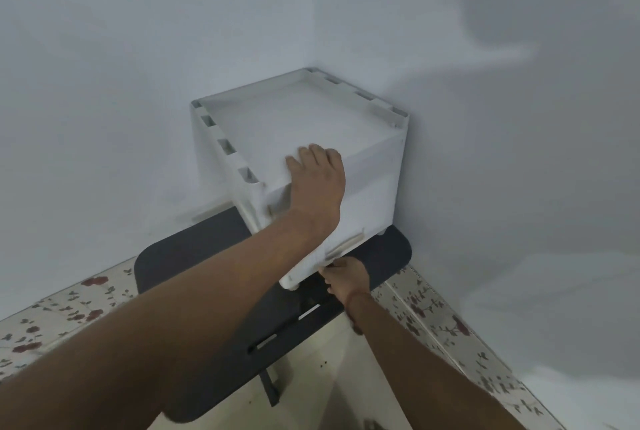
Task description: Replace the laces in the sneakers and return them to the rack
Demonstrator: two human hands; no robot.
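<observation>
A white plastic shoe rack [270,125], shaped like a closed box, stands in the corner of the room on a dark seat. My left hand [317,180] lies flat on its top front edge, fingers spread on the lid and holding nothing. Lower down, my right hand [344,279] grips the bottom edge of the rack's front flap [367,208], near a beige tab. No sneakers or laces are in view, and the inside of the rack is hidden.
The dark grey seat [194,253] under the rack has slots and a leg reaching the pale floor. White walls [138,49] close in behind and to the right. A floral tiled skirting [436,312] runs along the foot of both walls.
</observation>
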